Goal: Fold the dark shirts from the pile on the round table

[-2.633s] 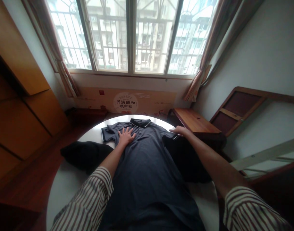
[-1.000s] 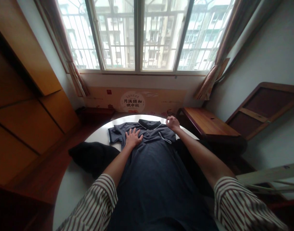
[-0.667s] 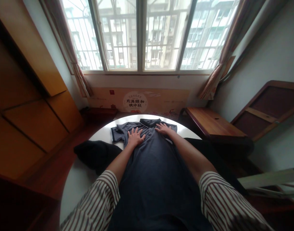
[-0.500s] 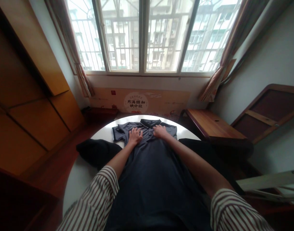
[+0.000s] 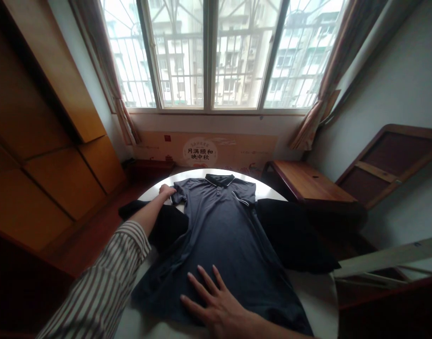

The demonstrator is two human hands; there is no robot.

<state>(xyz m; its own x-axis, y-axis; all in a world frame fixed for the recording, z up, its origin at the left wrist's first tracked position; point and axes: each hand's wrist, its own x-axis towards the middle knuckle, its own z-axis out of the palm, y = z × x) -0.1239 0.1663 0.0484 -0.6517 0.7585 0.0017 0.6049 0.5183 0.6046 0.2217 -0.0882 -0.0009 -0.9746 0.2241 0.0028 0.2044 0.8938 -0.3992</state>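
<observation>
A dark grey polo shirt (image 5: 219,235) with a black collar and pale trim lies spread out, front up, on a round white table (image 5: 307,292). My left hand (image 5: 166,191) is at the far left, its fingers curled on the end of the shirt's sleeve (image 5: 178,193). My right hand (image 5: 219,308) rests flat on the lower body of the shirt near the hem, fingers spread and holding nothing. Black cloth (image 5: 169,226) sticks out from under the shirt on the left, and more black cloth (image 5: 293,235) on the right.
A low wooden bench (image 5: 307,181) stands beyond the table at the right, with a folding wooden frame (image 5: 388,165) leaning on the wall. Orange wardrobe doors (image 5: 60,155) fill the left side. A printed board (image 5: 201,150) stands under the window.
My left hand has moved off the chest out to the sleeve end. My right hand has left the collar area and moved down to the hem, uncovering the shirt's front.
</observation>
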